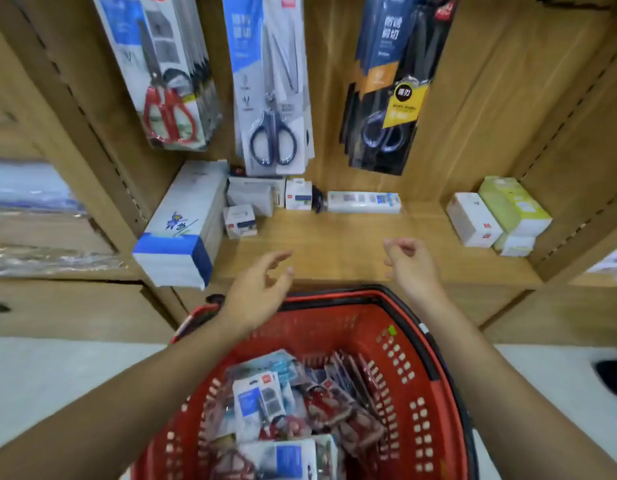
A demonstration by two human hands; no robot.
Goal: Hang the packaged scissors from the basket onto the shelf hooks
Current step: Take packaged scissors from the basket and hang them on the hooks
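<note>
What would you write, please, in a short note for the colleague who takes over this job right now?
Left hand: open, holds nothing, above the far rim of the red basket.
Right hand: fingers loosely curled, holds nothing, in front of the shelf board.
Packaged scissors: a heap lies in the basket.
Done: three rows already hang against the back panel: red-handled packs, blue-handled packs, black packs.
Left: take a pack from the basket, match it to its row, hang it; repeat until the basket is empty.

scissor packs (265, 407) in basket (414, 403), below shelf (334, 244)
</note>
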